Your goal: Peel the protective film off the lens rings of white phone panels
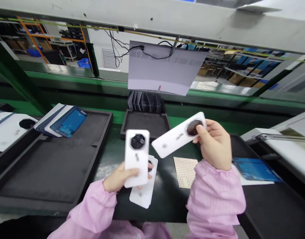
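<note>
My left hand [124,176] is closed around the lower part of a white phone back cover [137,166], its thumb on the face with the round dark camera ring at the top. In my right hand [215,146] a second white back cover [171,139] is pinched at its camera end, tilted down to the left, the thumb over the dark round camera area. Beneath my left hand, more white back covers [142,197] lie stacked on the green table. A cream sheet with rows of small dots [184,171] lies below the right cover.
Left, a black tray [45,169] holds a leaning stack of covers with blue film [70,121]. A small black tray [145,122] with upright dark plates [145,101] stands behind, under a grey panel [164,69]. Right, another black tray [281,209] carries a blue-filmed piece [257,168].
</note>
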`<state>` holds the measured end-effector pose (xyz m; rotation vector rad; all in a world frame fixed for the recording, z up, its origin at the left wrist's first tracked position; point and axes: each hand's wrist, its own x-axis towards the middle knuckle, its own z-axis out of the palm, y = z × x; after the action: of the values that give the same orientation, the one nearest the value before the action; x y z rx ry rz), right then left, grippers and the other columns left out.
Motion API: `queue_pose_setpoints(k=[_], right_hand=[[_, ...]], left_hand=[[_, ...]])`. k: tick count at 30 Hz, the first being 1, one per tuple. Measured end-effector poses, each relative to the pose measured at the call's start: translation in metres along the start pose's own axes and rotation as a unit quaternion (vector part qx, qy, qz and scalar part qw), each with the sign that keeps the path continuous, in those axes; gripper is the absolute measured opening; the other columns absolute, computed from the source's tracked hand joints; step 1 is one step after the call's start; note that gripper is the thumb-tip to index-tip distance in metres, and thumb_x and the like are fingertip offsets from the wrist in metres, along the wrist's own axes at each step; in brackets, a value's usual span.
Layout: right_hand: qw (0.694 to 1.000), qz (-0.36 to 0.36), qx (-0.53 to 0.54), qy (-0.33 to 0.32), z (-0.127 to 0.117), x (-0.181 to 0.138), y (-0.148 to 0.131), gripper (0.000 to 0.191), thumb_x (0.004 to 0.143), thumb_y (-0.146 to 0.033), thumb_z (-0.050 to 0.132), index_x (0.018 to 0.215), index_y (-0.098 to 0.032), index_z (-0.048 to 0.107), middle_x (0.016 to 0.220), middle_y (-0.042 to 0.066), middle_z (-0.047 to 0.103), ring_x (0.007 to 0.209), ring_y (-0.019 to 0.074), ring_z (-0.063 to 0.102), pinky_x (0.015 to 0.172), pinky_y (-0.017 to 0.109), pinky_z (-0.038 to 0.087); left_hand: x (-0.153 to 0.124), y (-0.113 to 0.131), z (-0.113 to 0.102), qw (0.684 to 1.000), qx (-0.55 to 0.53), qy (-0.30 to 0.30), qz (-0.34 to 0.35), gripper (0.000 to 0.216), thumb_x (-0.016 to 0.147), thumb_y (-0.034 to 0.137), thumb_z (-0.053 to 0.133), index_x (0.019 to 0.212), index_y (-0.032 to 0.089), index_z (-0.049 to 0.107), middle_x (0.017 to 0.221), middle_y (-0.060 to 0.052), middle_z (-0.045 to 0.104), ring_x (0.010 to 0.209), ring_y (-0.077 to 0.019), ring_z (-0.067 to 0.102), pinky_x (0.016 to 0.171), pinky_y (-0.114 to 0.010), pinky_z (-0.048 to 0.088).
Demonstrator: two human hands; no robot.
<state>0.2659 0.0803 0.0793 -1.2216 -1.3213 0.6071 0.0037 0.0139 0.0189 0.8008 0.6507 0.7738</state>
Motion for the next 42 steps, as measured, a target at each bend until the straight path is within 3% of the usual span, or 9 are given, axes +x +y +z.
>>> queue_pose_setpoints(k=[2, 5, 6, 11, 17, 22, 33, 39, 42], right_hand=[[0.998, 0.022, -0.029, -0.051, 0.000, -0.009, 0.009, 0.019, 0.081, -0.032, 0.056, 0.094, -0.018, 0.055, 0.074, -0.001, 0.059, 0.045, 0.0080, 0.048, 0.042, 0.021, 0.041], [0.947, 0.037, -0.161, -0.276, 0.029, -0.039, 0.028, 0.015, 0.081, -0.027, 0.053, 0.092, -0.017, 0.056, 0.071, 0.000, 0.060, 0.052, 0.0122, 0.055, 0.048, 0.024, 0.046], [0.939, 0.027, -0.180, -0.290, 0.043, -0.052, 0.035, 0.011, 0.079, -0.022, 0.055, 0.087, -0.017, 0.058, 0.072, 0.000, 0.061, 0.058, 0.0136, 0.058, 0.054, 0.026, 0.048], [0.933, -0.012, -0.234, -0.272, 0.086, -0.082, 0.053, 0.007, 0.070, -0.013, 0.061, 0.076, -0.014, 0.064, 0.080, 0.008, 0.060, 0.077, 0.0225, 0.059, 0.071, 0.036, 0.048], [0.973, -0.080, -0.147, -0.160, 0.060, -0.041, 0.005, 0.012, 0.083, -0.023, 0.052, 0.085, -0.016, 0.061, 0.089, 0.007, 0.059, 0.073, 0.0159, 0.056, 0.064, 0.030, 0.047], [0.961, -0.095, -0.096, -0.243, 0.053, -0.030, -0.032, 0.007, 0.078, -0.024, 0.061, 0.082, -0.019, 0.064, 0.080, 0.003, 0.060, 0.069, 0.0143, 0.056, 0.057, 0.026, 0.046], [0.948, -0.063, -0.108, -0.292, 0.049, -0.025, -0.031, 0.005, 0.076, -0.018, 0.062, 0.072, -0.018, 0.060, 0.074, 0.001, 0.058, 0.064, 0.0125, 0.054, 0.057, 0.026, 0.045], [0.919, -0.148, -0.192, -0.312, 0.046, -0.039, -0.044, 0.012, 0.082, -0.012, 0.051, 0.071, -0.018, 0.053, 0.077, 0.003, 0.055, 0.075, 0.0165, 0.051, 0.064, 0.030, 0.044], [0.874, -0.203, -0.193, -0.398, 0.039, -0.055, -0.062, 0.017, 0.083, -0.008, 0.044, 0.074, -0.019, 0.054, 0.080, 0.005, 0.057, 0.079, 0.0184, 0.052, 0.067, 0.032, 0.045]], left_hand=[[-0.004, 0.013, -0.005, 0.996, -0.014, 0.052, 0.070, 0.034, 0.081, 0.023, 0.055, 0.112, 0.010, 0.059, 0.107, -0.018, 0.064, 0.094, -0.0302, 0.062, 0.053, -0.025, 0.054], [-0.007, 0.019, -0.008, 0.989, -0.026, 0.081, 0.122, 0.032, 0.081, 0.022, 0.052, 0.110, 0.010, 0.060, 0.113, -0.017, 0.062, 0.093, -0.0305, 0.063, 0.050, -0.025, 0.054], [-0.007, 0.018, -0.007, 0.990, -0.025, 0.073, 0.116, 0.032, 0.081, 0.021, 0.052, 0.110, 0.010, 0.060, 0.114, -0.018, 0.061, 0.092, -0.0307, 0.063, 0.050, -0.026, 0.054], [-0.001, 0.001, -0.002, 0.999, -0.009, -0.001, 0.042, 0.034, 0.080, 0.024, 0.055, 0.111, 0.009, 0.058, 0.112, -0.020, 0.061, 0.089, -0.0311, 0.064, 0.051, -0.027, 0.054], [0.000, -0.008, 0.000, 0.999, 0.022, -0.032, -0.011, 0.036, 0.076, 0.027, 0.060, 0.109, 0.013, 0.060, 0.109, -0.016, 0.062, 0.091, -0.0281, 0.063, 0.050, -0.024, 0.052], [0.000, -0.014, 0.000, 0.995, 0.092, -0.034, -0.037, 0.034, 0.077, 0.031, 0.060, 0.107, 0.015, 0.062, 0.092, -0.012, 0.066, 0.082, -0.0214, 0.063, 0.054, -0.023, 0.051], [0.000, -0.018, 0.001, 0.976, 0.207, -0.035, -0.059, 0.037, 0.080, 0.035, 0.055, 0.111, 0.015, 0.059, 0.096, -0.011, 0.063, 0.084, -0.0198, 0.059, 0.060, -0.024, 0.048], [0.002, -0.018, 0.005, 0.992, 0.089, -0.004, -0.086, 0.032, 0.076, 0.027, 0.058, 0.105, 0.014, 0.060, 0.084, -0.009, 0.066, 0.057, -0.0132, 0.060, 0.049, -0.023, 0.048], [0.001, -0.018, 0.005, 0.996, 0.017, -0.016, -0.083, 0.030, 0.073, 0.021, 0.059, 0.101, 0.013, 0.062, 0.081, -0.011, 0.069, 0.057, -0.0167, 0.063, 0.044, -0.021, 0.046]])
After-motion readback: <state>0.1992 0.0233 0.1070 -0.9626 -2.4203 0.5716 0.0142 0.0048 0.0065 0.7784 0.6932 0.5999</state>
